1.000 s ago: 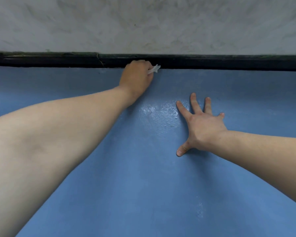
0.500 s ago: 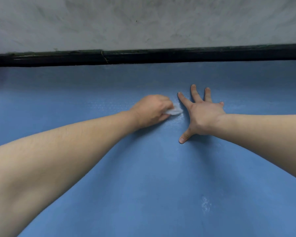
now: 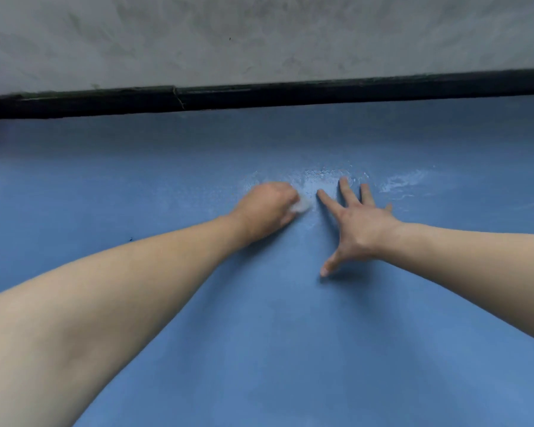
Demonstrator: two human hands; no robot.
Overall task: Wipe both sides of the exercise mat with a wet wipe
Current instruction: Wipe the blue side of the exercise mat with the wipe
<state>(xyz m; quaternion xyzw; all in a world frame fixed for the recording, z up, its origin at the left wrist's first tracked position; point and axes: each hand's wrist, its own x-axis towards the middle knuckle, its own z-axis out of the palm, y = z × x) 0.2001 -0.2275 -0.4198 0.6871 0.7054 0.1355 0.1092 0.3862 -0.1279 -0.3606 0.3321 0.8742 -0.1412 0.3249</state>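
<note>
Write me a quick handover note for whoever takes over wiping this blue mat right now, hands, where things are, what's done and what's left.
Left hand: grips the bunched wet wipe, pressing it on the exercise mat.
Right hand: flat on the mat, fingers spread, just right of the wipe, bracing it.
Mat: lies flat with its far edge along the black strip below the grey wall.
Done: a wet sheen shows ahead of both hands and in streaks to the right.
Left: the near part of this side looks dry; the underside cannot be seen, so likely still to flip and wipe.
</note>
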